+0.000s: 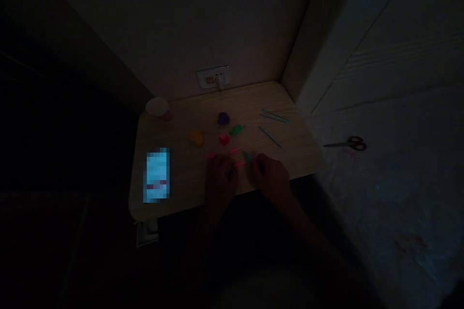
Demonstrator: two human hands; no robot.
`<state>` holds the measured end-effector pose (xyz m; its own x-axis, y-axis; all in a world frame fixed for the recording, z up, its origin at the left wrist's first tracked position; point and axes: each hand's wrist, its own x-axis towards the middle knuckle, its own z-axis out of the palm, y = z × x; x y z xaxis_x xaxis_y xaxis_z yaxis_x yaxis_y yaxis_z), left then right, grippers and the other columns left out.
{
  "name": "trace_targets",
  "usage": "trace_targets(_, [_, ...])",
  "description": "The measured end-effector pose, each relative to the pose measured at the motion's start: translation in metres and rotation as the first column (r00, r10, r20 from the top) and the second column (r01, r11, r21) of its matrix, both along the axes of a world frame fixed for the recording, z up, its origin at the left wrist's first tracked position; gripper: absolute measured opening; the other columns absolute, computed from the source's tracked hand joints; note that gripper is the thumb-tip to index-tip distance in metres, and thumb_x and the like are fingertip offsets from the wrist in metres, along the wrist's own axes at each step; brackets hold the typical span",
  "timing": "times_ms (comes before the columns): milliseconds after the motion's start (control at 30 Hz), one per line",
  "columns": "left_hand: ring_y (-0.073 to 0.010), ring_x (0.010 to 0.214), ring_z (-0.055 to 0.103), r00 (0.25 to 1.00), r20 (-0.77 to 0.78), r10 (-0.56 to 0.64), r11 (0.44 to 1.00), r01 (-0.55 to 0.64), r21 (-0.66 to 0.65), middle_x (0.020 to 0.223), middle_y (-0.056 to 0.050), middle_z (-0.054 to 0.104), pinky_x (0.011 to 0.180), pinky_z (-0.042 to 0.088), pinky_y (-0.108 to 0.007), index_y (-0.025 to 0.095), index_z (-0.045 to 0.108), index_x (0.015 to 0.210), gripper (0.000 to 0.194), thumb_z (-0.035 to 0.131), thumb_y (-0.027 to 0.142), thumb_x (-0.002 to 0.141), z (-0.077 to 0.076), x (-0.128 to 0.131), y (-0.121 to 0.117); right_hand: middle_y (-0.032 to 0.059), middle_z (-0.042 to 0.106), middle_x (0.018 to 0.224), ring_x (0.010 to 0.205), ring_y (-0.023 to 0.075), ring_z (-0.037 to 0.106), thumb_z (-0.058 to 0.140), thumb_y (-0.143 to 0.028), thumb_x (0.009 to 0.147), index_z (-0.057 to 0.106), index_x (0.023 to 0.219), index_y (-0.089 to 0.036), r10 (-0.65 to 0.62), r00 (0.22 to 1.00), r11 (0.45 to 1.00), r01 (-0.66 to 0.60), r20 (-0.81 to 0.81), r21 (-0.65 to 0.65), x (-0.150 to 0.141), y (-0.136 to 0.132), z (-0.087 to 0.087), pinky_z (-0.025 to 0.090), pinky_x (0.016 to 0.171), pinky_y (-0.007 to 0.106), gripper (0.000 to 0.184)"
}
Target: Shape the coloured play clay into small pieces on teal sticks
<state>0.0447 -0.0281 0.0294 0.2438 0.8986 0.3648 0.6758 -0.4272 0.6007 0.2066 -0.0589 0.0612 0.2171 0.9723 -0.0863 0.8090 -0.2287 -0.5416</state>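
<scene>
My left hand (221,175) rests at the front of the small wooden table (177,188), its fingers curled together. Beside its fingertips lie short pink strips (235,150), and a pink bit (210,155) shows just behind its knuckles. My right hand (271,174) is also closed, with a small light-blue piece (247,156) at its fingertips. It is too dark to tell what either hand pinches. Beyond the hands sit soft-looking lumps: red (224,139), green (236,129), orange (196,138) and purple (223,118).
Three thin blue sticks (270,137) lie on the table's right side. A lit phone (156,175), its screen blurred, is at the left, with a pale cup (157,106) behind it. A wall socket (213,77) holds a plug. Scissors (346,144) lie on the pale surface to the right.
</scene>
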Motion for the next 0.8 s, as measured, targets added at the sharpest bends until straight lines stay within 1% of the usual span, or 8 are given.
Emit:
trace_targets(133, [-0.0253, 0.094, 0.063, 0.999, 0.017, -0.037, 0.999, 0.036, 0.012, 0.092, -0.004, 0.069, 0.092, 0.05, -0.043, 0.022, 0.062, 0.089, 0.01, 0.063, 0.012, 0.089, -0.001, 0.004, -0.001, 0.0063, 0.076, 0.086, 0.074, 0.0199, 0.067, 0.052, -0.032, 0.101, 0.069, 0.091, -0.021, 0.008, 1.0, 1.0, -0.008, -0.015, 0.016, 0.003, -0.001, -0.003, 0.029, 0.062, 0.029, 0.022])
trace_targets(233, [-0.0235, 0.091, 0.063, 0.998, 0.062, -0.011, 1.0, 0.01, 0.015, 0.092, -0.004, 0.067, 0.087, 0.052, -0.04, 0.023, 0.06, 0.09, 0.012, 0.059, 0.011, 0.09, -0.001, 0.006, 0.0, 0.0055, 0.075, 0.083, 0.072, 0.0195, 0.066, 0.052, -0.031, 0.101, 0.069, 0.09, -0.021, 0.009, 1.0, 1.0, -0.008, -0.023, 0.022, 0.004, -0.001, -0.004, 0.03, 0.062, 0.029, 0.023])
trace_targets(300, [-0.0234, 0.094, 0.063, 0.997, 0.076, 0.008, 1.0, -0.009, 0.011, 0.095, -0.005, 0.067, 0.088, 0.052, -0.039, 0.023, 0.06, 0.093, 0.013, 0.057, 0.01, 0.089, -0.002, 0.006, 0.002, 0.0056, 0.075, 0.082, 0.072, 0.0195, 0.065, 0.052, -0.032, 0.101, 0.069, 0.091, -0.021, 0.011, 1.0, 0.999, -0.01, -0.023, 0.032, 0.004, -0.002, -0.004, 0.03, 0.062, 0.029, 0.023])
trace_targets(433, [-0.0252, 0.099, 0.064, 0.998, 0.064, -0.01, 1.0, 0.01, 0.002, 0.101, -0.006, 0.07, 0.094, 0.051, -0.042, 0.023, 0.061, 0.098, 0.012, 0.059, 0.014, 0.09, -0.004, 0.004, 0.006, 0.0055, 0.075, 0.082, 0.072, 0.0195, 0.065, 0.049, -0.032, 0.102, 0.07, 0.092, -0.021, 0.025, 0.999, 0.999, -0.024, -0.028, 0.037, 0.005, -0.002, -0.003, 0.031, 0.062, 0.029, 0.025])
trace_targets(533, [-0.0263, 0.103, 0.064, 0.998, 0.064, -0.02, 1.0, 0.019, 0.002, 0.105, -0.007, 0.07, 0.099, 0.05, -0.044, 0.022, 0.062, 0.102, 0.02, 0.062, 0.011, 0.086, -0.005, 0.003, 0.007, 0.0056, 0.075, 0.087, 0.076, 0.0198, 0.066, 0.048, -0.03, 0.102, 0.069, 0.091, -0.022, 0.038, 0.998, 0.998, -0.035, -0.056, 0.061, 0.01, 0.0, -0.004, 0.035, 0.065, 0.029, 0.025])
trace_targets(600, [-0.0264, 0.104, 0.064, 0.998, 0.064, -0.027, 1.0, 0.027, 0.0, 0.106, -0.007, 0.07, 0.1, 0.049, -0.045, 0.022, 0.064, 0.102, 0.021, 0.064, 0.01, 0.084, -0.005, 0.002, 0.006, 0.006, 0.076, 0.092, 0.083, 0.0202, 0.067, 0.049, -0.027, 0.1, 0.069, 0.092, -0.021, 0.069, 0.993, 0.992, -0.058, -0.095, 0.112, 0.016, 0.003, -0.006, 0.039, 0.07, 0.028, 0.023])
trace_targets(667, [-0.0264, 0.104, 0.064, 0.998, 0.059, -0.036, 0.999, 0.037, -0.008, 0.104, -0.006, 0.069, 0.1, 0.049, -0.045, 0.021, 0.065, 0.097, 0.016, 0.066, 0.011, 0.085, -0.005, 0.002, 0.007, 0.0069, 0.075, 0.097, 0.089, 0.0206, 0.067, 0.048, -0.026, 0.1, 0.069, 0.093, -0.02, 0.123, 0.984, 0.979, -0.1, -0.129, 0.175, 0.022, 0.007, -0.007, 0.042, 0.077, 0.028, 0.023])
trace_targets(800, [-0.0256, 0.1, 0.063, 0.998, 0.053, -0.027, 0.999, 0.028, -0.026, 0.098, -0.005, 0.067, 0.1, 0.049, -0.045, 0.021, 0.068, 0.088, 0.01, 0.068, 0.012, 0.085, -0.003, 0.001, 0.009, 0.0076, 0.075, 0.099, 0.091, 0.0201, 0.067, 0.045, -0.026, 0.101, 0.07, 0.093, -0.02, 0.24, 0.96, 0.951, -0.203, -0.144, 0.233, 0.03, 0.018, -0.007, 0.044, 0.084, 0.029, 0.026])
